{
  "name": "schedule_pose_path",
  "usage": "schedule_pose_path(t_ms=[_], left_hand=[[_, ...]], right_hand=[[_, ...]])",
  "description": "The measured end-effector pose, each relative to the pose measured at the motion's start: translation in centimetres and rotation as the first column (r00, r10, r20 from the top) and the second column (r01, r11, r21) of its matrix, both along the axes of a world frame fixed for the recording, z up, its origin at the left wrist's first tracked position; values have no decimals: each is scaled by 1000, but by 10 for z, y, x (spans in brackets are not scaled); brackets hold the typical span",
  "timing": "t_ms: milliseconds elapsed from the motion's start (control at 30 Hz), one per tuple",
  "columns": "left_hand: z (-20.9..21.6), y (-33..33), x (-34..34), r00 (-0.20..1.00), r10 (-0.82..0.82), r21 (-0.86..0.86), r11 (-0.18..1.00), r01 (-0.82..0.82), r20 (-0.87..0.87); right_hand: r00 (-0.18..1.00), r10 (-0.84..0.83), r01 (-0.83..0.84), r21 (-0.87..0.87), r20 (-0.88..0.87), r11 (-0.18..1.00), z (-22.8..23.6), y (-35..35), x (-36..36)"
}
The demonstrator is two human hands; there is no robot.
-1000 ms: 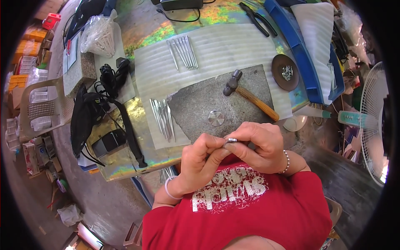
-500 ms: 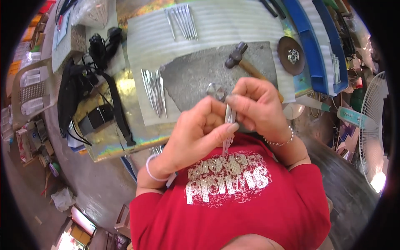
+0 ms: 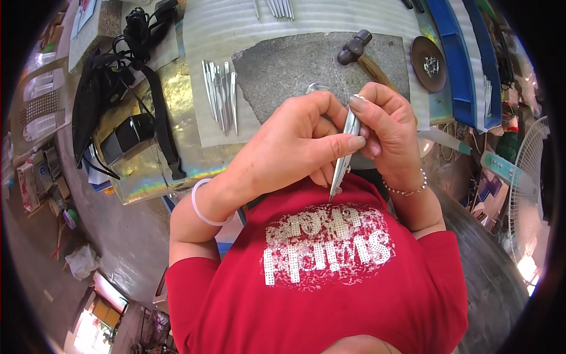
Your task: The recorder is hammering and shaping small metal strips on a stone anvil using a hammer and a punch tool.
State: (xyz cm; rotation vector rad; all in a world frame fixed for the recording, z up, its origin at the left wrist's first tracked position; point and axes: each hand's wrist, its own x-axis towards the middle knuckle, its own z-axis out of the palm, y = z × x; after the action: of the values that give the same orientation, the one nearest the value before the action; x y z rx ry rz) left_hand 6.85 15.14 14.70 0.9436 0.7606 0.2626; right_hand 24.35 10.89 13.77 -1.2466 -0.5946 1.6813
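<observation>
Close to my red shirt, both hands hold a slim, shiny metal tool (image 3: 341, 171) with a pointed lower end; its exact kind cannot be made out. My left hand (image 3: 300, 135) is closed around its middle, thumb pressed along the side. At the upper end, my right hand (image 3: 389, 124) pinches it between thumb and fingertips. Just beyond my hands lies a grey stone slab (image 3: 277, 65). A hammer (image 3: 356, 48) rests on it, its wooden handle pointing toward my right hand. A small round shiny object (image 3: 318, 87) sits partly hidden behind my left fingers.
Slim pointed metal pieces (image 3: 220, 97) lie left of the slab, with more (image 3: 280, 8) at the far edge. Right of it stand a brown dish (image 3: 417, 50) of small metal bits and a blue tray (image 3: 451, 53). Black straps (image 3: 158, 112) lie left; a fan (image 3: 530, 183) stands right.
The bench has shifted upward in the view. My left hand and forearm appear larger, and the tool is tilted more, its top leaning right. Both hands still grip it.
</observation>
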Motion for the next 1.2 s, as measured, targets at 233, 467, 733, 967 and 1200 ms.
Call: schedule_pose_path(t_ms=[233,467,733,967,1200], left_hand=[[14,5,1,994,-45,-118,991,57,105],[15,11,7,981,-123,-159,976,147,149],[4,10,9,986,-68,-231,967,103,154],[2,-5,7,988,90,-5,996,-90,129],[-3,-35,-6,862,504,686,607,-401,58]], right_hand=[[995,-88,90,44,-39,995,12,-12,-3],[989,-136,140,58,-60,988,17,-14,0],[985,-105,101,-34,-138,994,7,-9,5],[993,48,-63,139,110,988,14,8,20],[668,-160,-270,438,726,857,33,113,103]])
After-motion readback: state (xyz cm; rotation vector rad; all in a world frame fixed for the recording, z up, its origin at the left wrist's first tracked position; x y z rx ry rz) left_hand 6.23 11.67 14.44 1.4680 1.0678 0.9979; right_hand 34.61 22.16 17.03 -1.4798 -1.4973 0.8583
